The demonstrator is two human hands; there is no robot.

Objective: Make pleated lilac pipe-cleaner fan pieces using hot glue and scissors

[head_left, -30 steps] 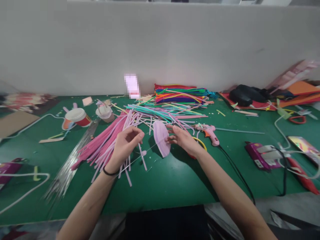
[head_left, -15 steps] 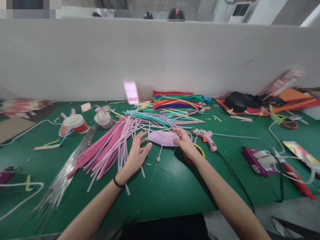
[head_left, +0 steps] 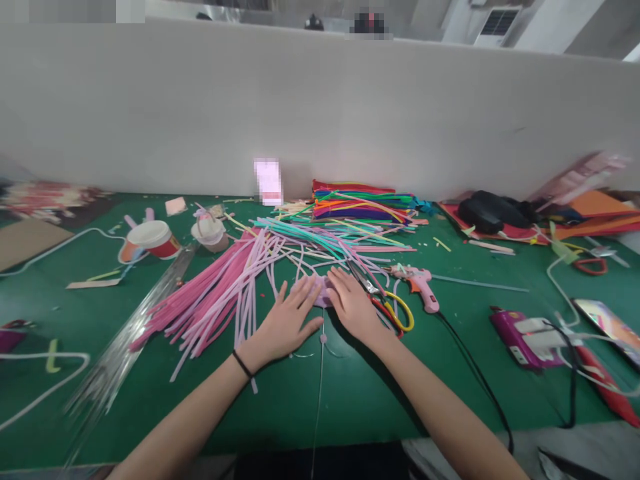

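The lilac piece (head_left: 323,297) lies low at the green counter (head_left: 370,407), under the fingers of both your hands, its middle showing between them. Your fingers are extended and laid over it, clenched on nothing. Half a second ago its whole broad face showed between your hands; now they cover much of it, and the wire (head_left: 319,393) with its small lilac bead (head_left: 323,339) runs toward you. Your left hand (head_left: 280,327) and right hand (head_left: 354,310) are palm down, angled inward, forearms converging, scissors (head_left: 371,287) just beside the right.
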